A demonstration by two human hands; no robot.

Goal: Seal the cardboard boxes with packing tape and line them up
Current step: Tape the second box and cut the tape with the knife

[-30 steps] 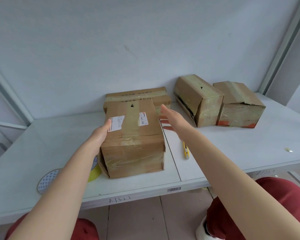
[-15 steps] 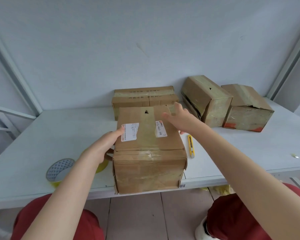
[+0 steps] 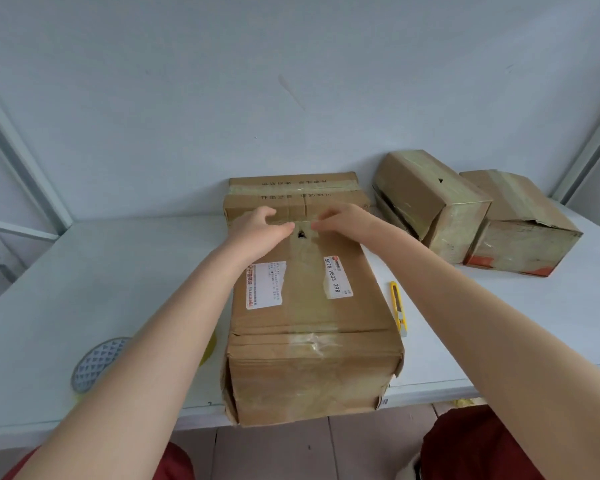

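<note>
On the table (image 3: 118,271), my left hand (image 3: 260,230) and right hand (image 3: 340,220) grip the box (image 3: 305,306) mid-frame by its far edge, its length running toward me.

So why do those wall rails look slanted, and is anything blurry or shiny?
Head view: wide lens likely splays the metal rails at the edges; light is soft and even, shadows faint; tape on the right-hand boxes gives a dull sheen; left hand and right hand look soft, while the label on the near box reads sharply.
</note>
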